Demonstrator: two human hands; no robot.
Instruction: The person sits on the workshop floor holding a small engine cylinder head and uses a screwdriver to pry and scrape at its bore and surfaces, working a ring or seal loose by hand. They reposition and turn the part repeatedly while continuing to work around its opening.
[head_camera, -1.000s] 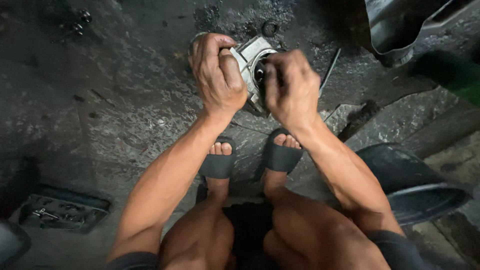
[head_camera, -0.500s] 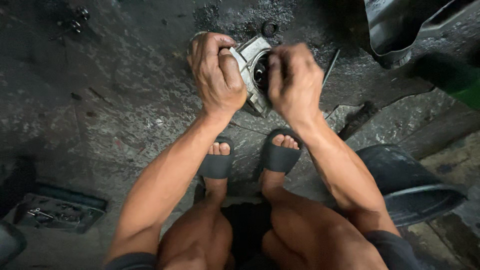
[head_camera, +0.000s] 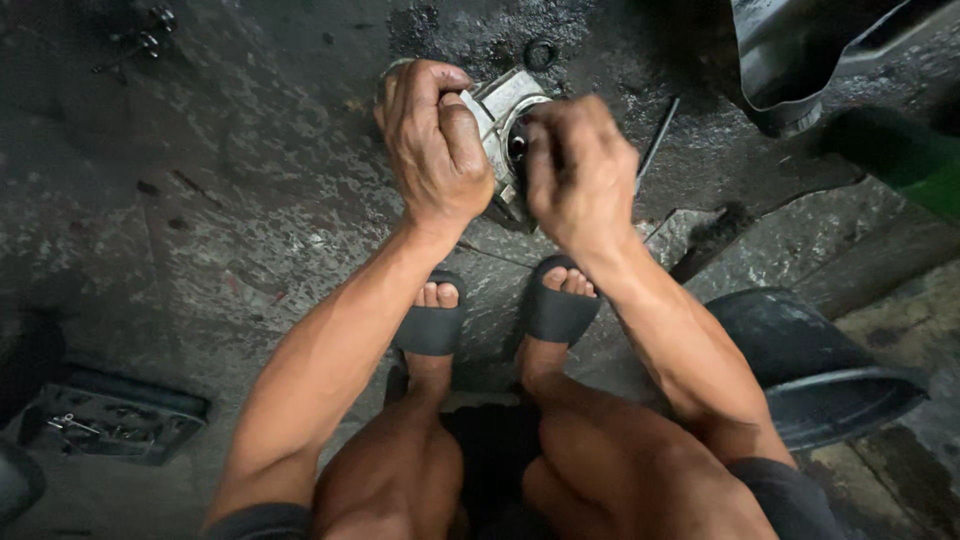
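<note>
Left hand (head_camera: 432, 150) is clamped over the greasy grey cast-metal housing (head_camera: 497, 112), pinning it steady on the stained concrete floor (head_camera: 250, 200). Right hand (head_camera: 578, 170) is curled tight at its round opening, though I can't tell what it's gripping.

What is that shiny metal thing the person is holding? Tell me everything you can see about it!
The metal part looks like a pale grey cast block with a flat, squarish top and a dark round hole in its side. It looks greasy and worn. It is tilted, just above the dark, stained floor, in front of the sandalled feet. The left hand grips its left end, and the right hand covers its right side, fingers at the hole.
</note>
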